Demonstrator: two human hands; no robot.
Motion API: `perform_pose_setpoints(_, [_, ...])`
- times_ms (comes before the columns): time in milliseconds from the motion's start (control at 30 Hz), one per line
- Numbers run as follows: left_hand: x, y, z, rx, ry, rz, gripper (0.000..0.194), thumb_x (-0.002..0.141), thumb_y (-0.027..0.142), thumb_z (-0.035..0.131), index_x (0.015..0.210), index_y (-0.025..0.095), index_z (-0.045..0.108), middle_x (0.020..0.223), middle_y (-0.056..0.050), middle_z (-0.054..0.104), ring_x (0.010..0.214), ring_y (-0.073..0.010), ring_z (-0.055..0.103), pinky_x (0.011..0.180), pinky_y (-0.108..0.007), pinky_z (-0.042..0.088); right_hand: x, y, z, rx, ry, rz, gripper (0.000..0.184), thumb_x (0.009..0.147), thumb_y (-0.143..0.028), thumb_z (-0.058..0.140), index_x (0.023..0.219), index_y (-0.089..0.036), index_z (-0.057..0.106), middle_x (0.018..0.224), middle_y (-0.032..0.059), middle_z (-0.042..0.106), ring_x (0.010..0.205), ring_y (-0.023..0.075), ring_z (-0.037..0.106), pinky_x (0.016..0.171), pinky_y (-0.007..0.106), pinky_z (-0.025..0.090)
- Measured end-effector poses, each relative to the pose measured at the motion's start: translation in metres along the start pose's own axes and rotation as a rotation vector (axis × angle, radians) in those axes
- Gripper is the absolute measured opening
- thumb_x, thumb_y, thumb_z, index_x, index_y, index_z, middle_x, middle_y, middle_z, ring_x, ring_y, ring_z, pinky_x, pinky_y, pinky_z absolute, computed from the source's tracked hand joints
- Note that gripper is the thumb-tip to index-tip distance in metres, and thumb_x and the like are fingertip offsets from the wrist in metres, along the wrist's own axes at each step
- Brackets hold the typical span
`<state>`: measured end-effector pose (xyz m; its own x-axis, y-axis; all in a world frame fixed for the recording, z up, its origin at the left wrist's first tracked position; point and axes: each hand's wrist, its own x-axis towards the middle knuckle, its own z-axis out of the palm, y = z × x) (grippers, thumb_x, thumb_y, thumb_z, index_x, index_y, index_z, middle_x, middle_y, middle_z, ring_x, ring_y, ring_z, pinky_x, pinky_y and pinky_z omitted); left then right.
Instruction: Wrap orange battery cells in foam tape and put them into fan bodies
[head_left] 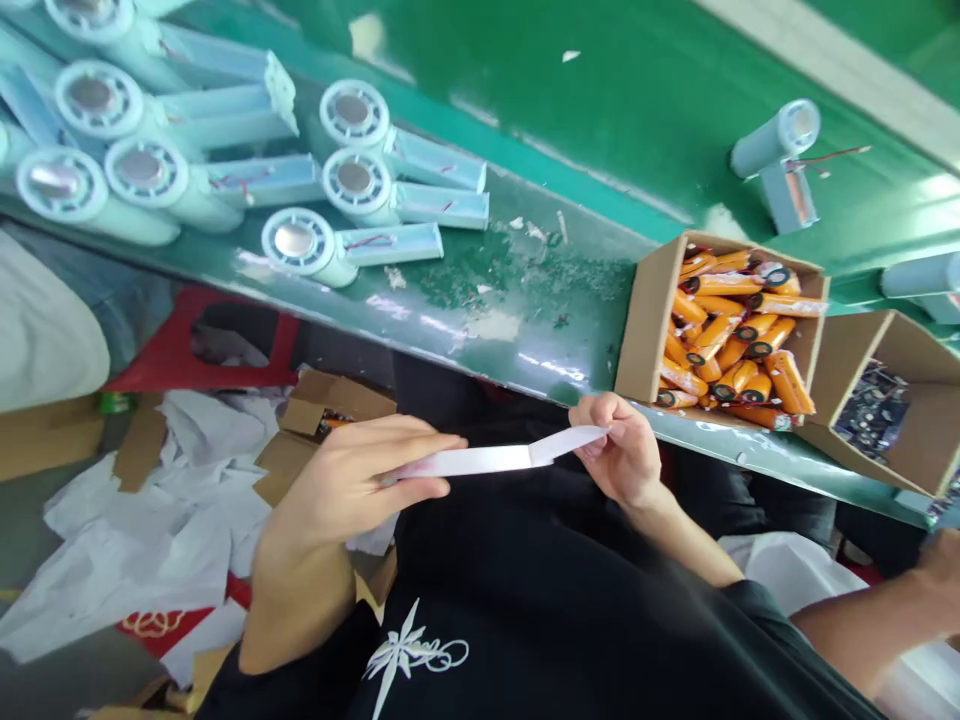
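Both my hands hold a long white paper strip (495,458) stretched between them, over my lap and black shirt. My left hand (352,485) pinches the strip's left end between flat fingers and thumb. My right hand (622,450) is closed on the right end, just below the green table's edge (480,330). An open cardboard box (646,310) full of orange cylindrical batteries (731,335) stands on the table right above my right hand.
Several pale blue cylindrical units (352,185) with round white caps lie on the table at the upper left, and another (776,145) at the upper right. A second cardboard box (892,400) holds dark parts. Another person's arm (892,610) reaches in at the lower right. Paper and cardboard scraps (150,530) litter the floor.
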<state>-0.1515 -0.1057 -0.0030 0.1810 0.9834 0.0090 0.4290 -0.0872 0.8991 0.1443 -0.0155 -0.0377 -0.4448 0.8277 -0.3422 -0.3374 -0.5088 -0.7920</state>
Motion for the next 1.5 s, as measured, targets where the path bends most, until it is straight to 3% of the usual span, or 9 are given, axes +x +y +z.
perform_pose_setpoints(133, [0.002,-0.025,-0.03,-0.182,0.261,0.158,0.04,0.088,0.042,0.082,0.128,0.039,0.078,0.099,0.001,0.083,0.083,-0.0243,0.075,0.069,-0.037,0.064,-0.03,-0.003,-0.02,0.101,0.161,-0.061,0.034,0.088,-0.044,0.068,0.07,-0.024,0.047,0.06,-0.007,0.029,0.049,0.0098,0.022,0.04,0.02,0.023])
perform_pose_setpoints(233, [0.027,-0.035,-0.036,-0.303,0.405,0.201,0.036,0.084,0.054,0.083,0.116,0.038,0.082,0.089,0.002,0.082,0.073,-0.0239,0.074,0.064,-0.039,0.062,-0.049,-0.032,-0.048,-0.377,0.0,-0.055,0.03,0.094,-0.041,0.066,0.071,-0.023,0.056,0.059,-0.0041,0.044,0.047,0.0107,0.034,0.04,0.024,0.03])
perform_pose_setpoints(400, [0.088,-0.016,-0.018,-0.164,0.065,0.147,0.027,0.081,0.053,0.086,0.099,0.033,0.087,0.083,-0.002,0.082,0.071,-0.0211,0.076,0.067,-0.03,0.063,-0.033,-0.129,-0.075,-1.452,-0.122,-0.402,0.015,0.097,-0.027,0.066,0.109,-0.027,0.076,0.1,0.0074,0.076,0.087,0.0228,0.069,0.079,0.04,0.059])
perform_pose_setpoints(567, [0.131,0.014,0.02,-0.005,-0.263,-0.001,0.033,0.082,0.055,0.081,0.097,0.026,0.087,0.092,-0.005,0.083,0.078,-0.0212,0.078,0.069,-0.024,0.061,0.042,-0.179,-0.091,-1.968,-0.231,-0.522,0.03,0.098,-0.023,0.064,0.125,-0.027,0.078,0.137,0.0123,0.067,0.121,0.0337,0.058,0.108,0.06,0.05])
perform_pose_setpoints(667, [0.137,0.022,0.044,0.02,-0.422,-0.127,0.033,0.084,0.049,0.078,0.104,0.025,0.087,0.099,-0.004,0.083,0.084,-0.021,0.079,0.075,-0.024,0.06,0.048,-0.175,-0.093,-1.71,-0.359,-0.57,0.026,0.1,-0.027,0.063,0.121,-0.024,0.078,0.129,0.0102,0.073,0.121,0.0303,0.062,0.11,0.054,0.051])
perform_pose_setpoints(800, [0.133,0.026,0.072,0.0,-0.542,-0.239,0.032,0.085,0.046,0.078,0.11,0.026,0.085,0.107,-0.002,0.083,0.088,-0.021,0.078,0.078,-0.024,0.058,0.005,-0.155,-0.072,-1.3,-0.178,-0.516,0.028,0.099,-0.037,0.069,0.124,-0.025,0.075,0.11,0.0051,0.08,0.097,0.0227,0.074,0.092,0.036,0.059])
perform_pose_setpoints(1067, [0.131,0.037,0.085,0.089,-0.575,-0.211,0.026,0.09,0.044,0.074,0.106,0.026,0.085,0.094,0.001,0.082,0.072,-0.0157,0.071,0.066,-0.023,0.047,-0.013,-0.091,-0.047,-1.338,-0.414,-0.236,0.021,0.097,-0.038,0.073,0.109,-0.021,0.076,0.077,0.0029,0.075,0.061,0.0168,0.064,0.061,0.028,0.044])
perform_pose_setpoints(1267, [0.133,0.037,0.087,0.116,-0.634,-0.139,0.029,0.093,0.046,0.069,0.096,0.022,0.085,0.079,-0.001,0.079,0.064,-0.0136,0.064,0.061,-0.023,0.044,-0.01,-0.102,-0.05,-1.272,-0.509,-0.078,0.007,0.09,-0.027,0.078,0.093,-0.022,0.074,0.074,0.0016,0.07,0.06,0.0151,0.059,0.06,0.027,0.041])
perform_pose_setpoints(1500, [0.12,0.004,0.075,0.052,-0.5,-0.207,0.033,0.089,0.045,0.074,0.112,0.023,0.083,0.11,-0.005,0.082,0.096,-0.0227,0.077,0.086,-0.027,0.057,-0.051,0.024,-0.047,-0.296,0.388,-0.03,0.039,0.084,-0.05,0.08,0.109,-0.024,0.065,0.105,0.0083,0.081,0.093,0.0259,0.078,0.082,0.039,0.064])
